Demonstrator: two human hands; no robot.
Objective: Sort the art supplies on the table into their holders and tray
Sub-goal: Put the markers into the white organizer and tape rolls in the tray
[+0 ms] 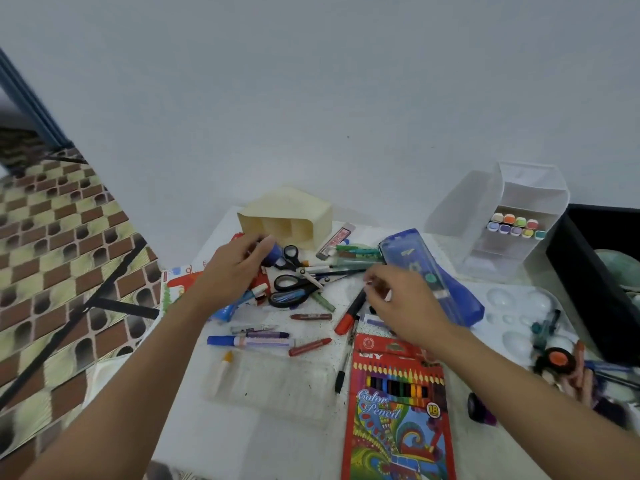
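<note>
left hand (235,268) gripping blue tube (271,255) | cream holder (287,216) just past its fingertips, desk's far edge | right hand (401,301) curled, can't tell if holding

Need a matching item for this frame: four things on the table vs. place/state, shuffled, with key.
Things
1. cream holder
2. clear organizer
3. colour pencil box
4. pencil case

Place or state
A. blue, just beyond the right hand
B. holds pastel-capped markers
C. lies on its side, openings toward the person
D. flat at the near edge, red

Pairs: 1-C, 2-B, 3-D, 4-A
</note>
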